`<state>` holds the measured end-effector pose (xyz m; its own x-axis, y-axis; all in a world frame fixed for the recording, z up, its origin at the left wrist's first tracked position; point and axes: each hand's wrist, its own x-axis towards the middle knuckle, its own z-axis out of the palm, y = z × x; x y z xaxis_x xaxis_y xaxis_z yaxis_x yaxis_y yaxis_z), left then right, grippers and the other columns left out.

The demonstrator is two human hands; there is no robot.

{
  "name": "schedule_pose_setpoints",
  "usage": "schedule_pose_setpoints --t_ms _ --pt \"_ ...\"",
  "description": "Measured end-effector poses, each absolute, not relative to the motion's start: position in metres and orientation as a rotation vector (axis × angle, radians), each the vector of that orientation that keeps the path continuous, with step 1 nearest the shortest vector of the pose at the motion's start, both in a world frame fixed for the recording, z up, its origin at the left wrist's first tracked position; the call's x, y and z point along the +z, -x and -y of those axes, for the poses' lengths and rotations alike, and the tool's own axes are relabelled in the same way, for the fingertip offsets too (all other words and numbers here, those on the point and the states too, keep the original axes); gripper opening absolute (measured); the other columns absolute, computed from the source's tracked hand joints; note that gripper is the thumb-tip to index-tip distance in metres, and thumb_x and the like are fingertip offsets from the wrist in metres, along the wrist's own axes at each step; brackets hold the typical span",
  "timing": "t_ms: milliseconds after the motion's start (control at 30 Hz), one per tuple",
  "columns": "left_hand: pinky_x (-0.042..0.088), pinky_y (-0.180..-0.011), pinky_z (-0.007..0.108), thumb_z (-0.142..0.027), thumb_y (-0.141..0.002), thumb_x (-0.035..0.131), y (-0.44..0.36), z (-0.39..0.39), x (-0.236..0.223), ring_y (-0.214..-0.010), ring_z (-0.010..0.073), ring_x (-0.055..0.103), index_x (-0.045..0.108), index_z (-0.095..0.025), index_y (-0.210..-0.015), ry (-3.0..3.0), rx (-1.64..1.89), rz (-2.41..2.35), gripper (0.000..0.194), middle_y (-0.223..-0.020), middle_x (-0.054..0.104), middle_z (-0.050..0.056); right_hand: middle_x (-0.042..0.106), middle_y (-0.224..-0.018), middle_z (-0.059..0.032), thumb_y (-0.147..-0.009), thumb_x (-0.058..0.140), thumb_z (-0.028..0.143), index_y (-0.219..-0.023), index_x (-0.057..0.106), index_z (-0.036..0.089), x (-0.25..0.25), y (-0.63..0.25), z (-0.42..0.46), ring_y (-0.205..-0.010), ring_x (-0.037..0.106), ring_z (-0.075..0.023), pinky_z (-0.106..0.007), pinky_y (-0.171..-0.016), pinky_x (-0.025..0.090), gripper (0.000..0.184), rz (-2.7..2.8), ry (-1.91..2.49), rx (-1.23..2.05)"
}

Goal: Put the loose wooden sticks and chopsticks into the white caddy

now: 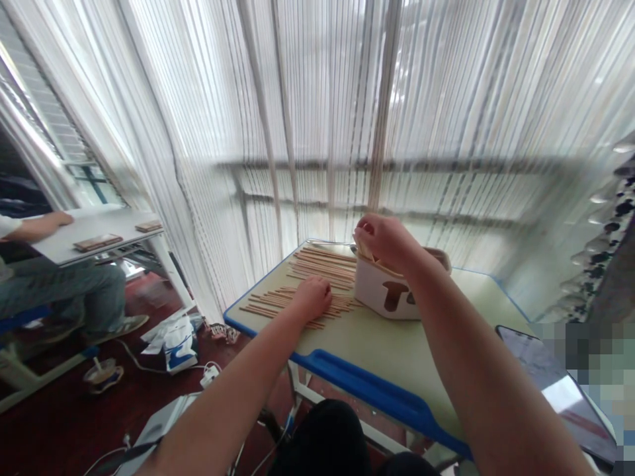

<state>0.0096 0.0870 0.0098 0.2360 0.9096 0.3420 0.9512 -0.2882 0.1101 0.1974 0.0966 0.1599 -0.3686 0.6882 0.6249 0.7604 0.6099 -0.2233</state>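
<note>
fingers (327, 291) half-curled, left hand (312, 297) covers slender wooden sticks (278, 300). right hand (383, 238) bends over round-cornered white box (371, 291). both holds unclear.

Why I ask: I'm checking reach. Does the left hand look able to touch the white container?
Likely yes: only low-lying sticks separate the left hand from the white container, though the right hand is at its opening.
</note>
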Motion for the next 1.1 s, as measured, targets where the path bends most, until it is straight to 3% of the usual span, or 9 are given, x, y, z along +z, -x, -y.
schedule_pose_setpoints --t_ms 233,367,567,800,967,1100 --pt "0.038 -0.085 0.032 -0.02 -0.085 0.042 -0.006 -0.093 0.004 -0.097 0.0195 0.053 0.061 -0.023 -0.104 2.397 -0.651 1.732 0.026 -0.1 0.062 0.006 0.066 -0.074 -0.0048 -0.083 0.046 0.03 -0.087 0.06 0.017 0.155 -0.196 -0.101 -0.062 0.055 -0.0137 -0.025 -0.057 0.036 0.019 2.106 1.12 -0.082" --pt "0.039 -0.084 0.032 -0.02 -0.086 0.043 -0.005 -0.095 0.006 -0.093 0.019 0.054 0.064 -0.024 -0.097 2.342 -0.796 1.584 0.024 -0.094 0.061 0.005 0.066 -0.084 -0.0054 -0.085 0.045 0.036 -0.096 0.058 0.019 0.154 -0.197 -0.105 -0.07 0.058 -0.0154 -0.026 -0.061 0.039 0.024 2.095 1.053 -0.098" --pt "0.04 -0.085 0.034 -0.023 -0.087 0.045 -0.002 -0.087 0.016 -0.09 0.0186 0.053 0.059 -0.02 -0.094 2.038 -1.333 1.368 0.016 -0.092 0.06 0.006 0.063 -0.098 -0.0074 -0.085 0.046 0.033 -0.095 0.059 0.019 0.159 -0.198 -0.1 -0.091 0.055 -0.0196 -0.031 -0.078 0.042 0.021 2.072 0.954 -0.282" --pt "0.046 -0.081 0.033 -0.025 -0.086 0.048 0.004 -0.081 0.023 -0.087 0.0173 0.055 0.053 -0.018 -0.088 1.716 -1.836 1.279 0.009 -0.088 0.057 0.006 0.062 -0.098 -0.0075 -0.086 0.046 0.031 -0.095 0.06 0.019 0.162 -0.199 -0.097 -0.094 0.053 -0.0202 -0.033 -0.082 0.041 0.021 2.094 0.936 -0.322" --pt "0.051 -0.069 0.028 -0.029 -0.084 0.052 0.002 -0.082 0.024 -0.074 0.0126 0.061 0.05 -0.018 -0.086 1.676 -2.253 1.284 0.011 -0.088 0.059 0.004 0.063 -0.096 -0.0066 -0.084 0.049 0.033 -0.093 0.062 0.02 0.159 -0.195 -0.099 -0.099 0.049 -0.0225 -0.036 -0.087 0.039 0.02 2.088 0.933 -0.379" --pt "0.054 -0.069 0.029 -0.03 -0.081 0.055 -0.001 -0.085 0.025 -0.075 0.0139 0.065 0.046 -0.018 -0.09 1.619 -2.57 1.251 0.017 -0.091 0.062 0.005 0.064 -0.096 -0.006 -0.084 0.049 0.032 -0.093 0.062 0.021 0.157 -0.191 -0.098 -0.101 0.048 -0.022 -0.035 -0.089 0.037 0.019 2.108 0.926 -0.383"
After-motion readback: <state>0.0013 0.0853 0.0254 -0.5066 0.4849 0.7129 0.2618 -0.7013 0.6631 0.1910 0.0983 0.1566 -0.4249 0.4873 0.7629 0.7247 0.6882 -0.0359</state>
